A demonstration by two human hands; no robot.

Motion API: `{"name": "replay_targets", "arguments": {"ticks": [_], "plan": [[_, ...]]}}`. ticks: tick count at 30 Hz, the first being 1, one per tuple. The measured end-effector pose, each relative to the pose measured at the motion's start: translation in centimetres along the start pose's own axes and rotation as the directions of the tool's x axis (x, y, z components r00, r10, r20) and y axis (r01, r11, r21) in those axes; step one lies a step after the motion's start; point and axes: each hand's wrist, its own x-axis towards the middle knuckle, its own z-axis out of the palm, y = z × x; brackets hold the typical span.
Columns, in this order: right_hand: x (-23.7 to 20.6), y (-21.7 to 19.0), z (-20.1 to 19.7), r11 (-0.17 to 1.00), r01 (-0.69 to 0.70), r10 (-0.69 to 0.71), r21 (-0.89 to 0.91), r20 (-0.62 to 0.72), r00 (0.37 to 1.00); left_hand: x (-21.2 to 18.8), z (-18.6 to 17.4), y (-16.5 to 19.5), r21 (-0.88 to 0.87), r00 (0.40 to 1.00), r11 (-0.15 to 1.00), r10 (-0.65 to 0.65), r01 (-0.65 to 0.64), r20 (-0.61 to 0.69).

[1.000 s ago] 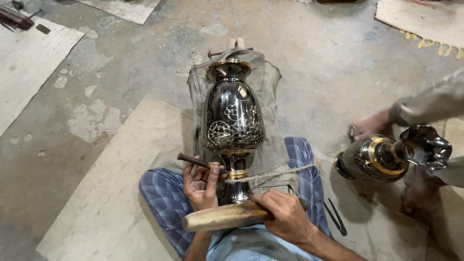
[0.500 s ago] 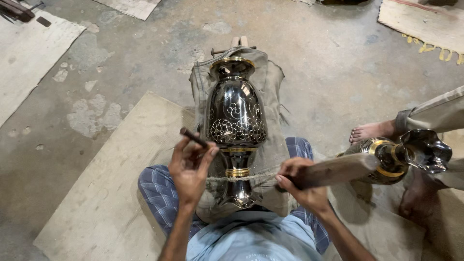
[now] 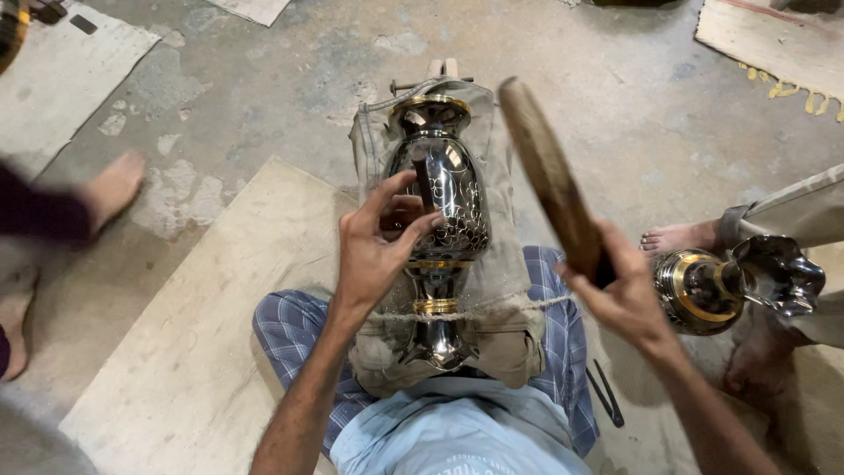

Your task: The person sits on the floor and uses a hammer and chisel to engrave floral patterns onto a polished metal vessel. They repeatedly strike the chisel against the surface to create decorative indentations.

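- Concrete floor (image 3: 290, 79) filled most of the frame, grey and patchy.
- Flat pale board (image 3: 211, 352) lay lower left to centre, under the seated person's checked blue trouser legs (image 3: 290, 330).
- Khaki cloth (image 3: 505, 220) sat at centre, spread over the lap and up toward the top of the frame, cradling the vase.
- Black vase (image 3: 453, 202) with gold bands lay lengthwise on the cloth at centre, mouth toward the top of the frame, foot near the person's belly; pale engraved pattern showed on its belly. A thin cord (image 3: 492, 310) ran across its narrow stem.
- Second dark vase with gold bands (image 3: 730, 286) at right edge, on its side, beside another person's bare foot (image 3: 677, 237) and pale trouser leg.
- Wooden mallet (image 3: 549, 176) stood right of centre, raised and tilted, head toward the top, clear of the vase.
- Right hand (image 3: 620, 295) at lower right, fingers clamped round the mallet's lower end.
- Left hand (image 3: 382, 242) at centre, fingers spread, tips pinching a small dark chisel (image 3: 425, 183) against the vase's belly.
- Another bare foot (image 3: 110, 185) at left edge, blurred.
- Thin dark tools (image 3: 605, 396) lay on the floor at lower right, just beside the checked leg.
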Motion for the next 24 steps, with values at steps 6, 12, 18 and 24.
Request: {"name": "replay_targets", "arguments": {"ticks": [6,12,18,24], "plan": [[3.5,-2.4,-3.9,0.904,0.229,-0.228,-0.361,0.044,0.973,0.6,-0.3,0.6,-0.003,0.999,0.999,0.038,-0.038,0.018],[5.5,-5.4,-5.8,0.637,0.221,0.003,-0.739,0.289,0.957,0.6,-0.2,0.4,0.037,0.999,0.998,0.043,-0.043,0.021],[6.9,-9.0,-7.5,0.594,0.254,-0.164,-0.764,0.194,0.967,0.5,0.2,-0.1,0.016,0.999,0.999,-0.029,0.029,0.032],[7.6,-12.8,-9.4,0.485,0.352,-0.225,-0.801,0.274,0.935,0.0,0.3,-0.4,0.007,0.999,0.999,0.04,-0.04,0.022]]}}
